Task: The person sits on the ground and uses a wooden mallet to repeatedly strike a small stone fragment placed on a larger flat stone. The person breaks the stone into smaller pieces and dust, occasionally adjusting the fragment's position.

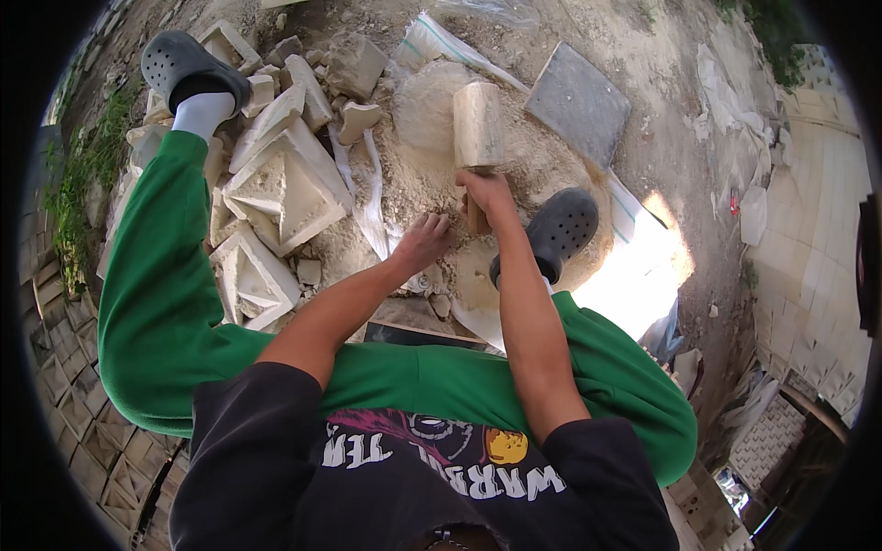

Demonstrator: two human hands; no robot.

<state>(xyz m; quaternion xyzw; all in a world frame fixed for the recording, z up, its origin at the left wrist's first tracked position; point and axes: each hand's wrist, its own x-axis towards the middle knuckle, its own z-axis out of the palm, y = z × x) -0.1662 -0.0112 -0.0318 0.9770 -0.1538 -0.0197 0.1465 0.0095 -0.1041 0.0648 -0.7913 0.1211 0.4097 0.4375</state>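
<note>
Head view: my right hand [485, 191] is wrapped tight round the handle of a pale wooden mallet [478, 124], head up over the sandy ground [643, 101]. My left hand [424, 241] lies just beside it w/ fingers spread, flat on a pale stone piece [476, 273] btwn my feet; can't tell if it grips anything. Carved stone blocks [276, 193] are piled to my left, near my left knee. A grey slab [579, 103] lies beyond the mallet, to the right. Grey clog [559, 230] touches the stone piece.
</note>
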